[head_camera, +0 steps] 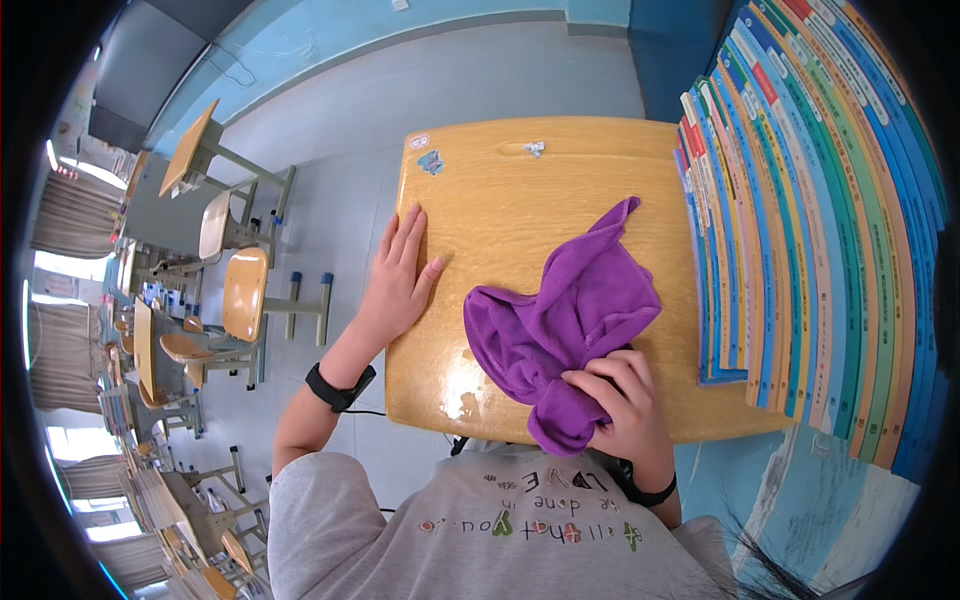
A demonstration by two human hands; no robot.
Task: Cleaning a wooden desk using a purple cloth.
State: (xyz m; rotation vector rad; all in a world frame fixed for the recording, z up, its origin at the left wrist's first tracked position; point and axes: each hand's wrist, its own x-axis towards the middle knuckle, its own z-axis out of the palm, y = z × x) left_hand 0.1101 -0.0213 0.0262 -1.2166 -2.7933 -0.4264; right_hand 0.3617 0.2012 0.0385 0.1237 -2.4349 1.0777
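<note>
A crumpled purple cloth (570, 300) lies on the wooden desktop (487, 225) in front of me. Its lower end is gripped in my right hand (626, 401), near the desk's front edge, and another corner stretches away toward the far right. My left hand (401, 277) rests flat over the desk's left edge with the thumb apart from the fingers, holding nothing. A shiny, wet-looking patch (461, 390) shows on the wood left of the cloth. Part of the right palm is hidden by the cloth.
A tall stack of books (810, 240) fills the desk's right side. Stickers (430, 162) mark the far left corner, and a torn scrap (534, 148) sits in the pencil groove. Across the floor at left stand other desks and a wooden chair (245, 294).
</note>
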